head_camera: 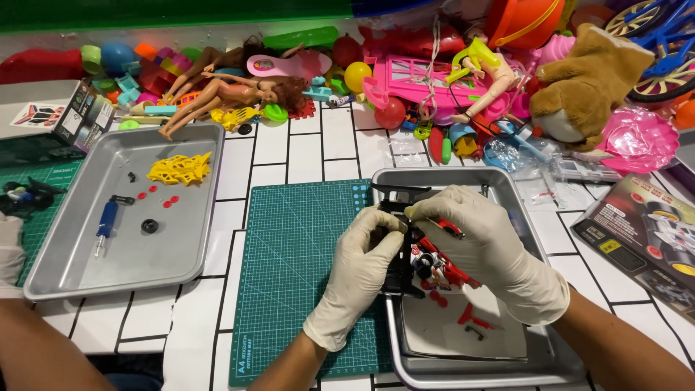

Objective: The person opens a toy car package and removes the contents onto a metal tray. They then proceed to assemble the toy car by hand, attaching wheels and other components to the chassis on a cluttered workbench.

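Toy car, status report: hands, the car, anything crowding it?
Left hand and right hand both gripping black-and-red toy car. Held above right metal tray. Loose red parts lie below.

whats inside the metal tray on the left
The shallow grey metal tray holds a yellow plastic lattice part, a blue-handled screwdriver, a small black ring, several tiny red discs and small black bits. Nothing covers it.

Both white-gloved hands grip a small black-and-red plastic toy car (423, 250): left hand (360, 269) clasps its black chassis, right hand (486, 246) covers its red top, above a shallow grey metal tray (532, 362).
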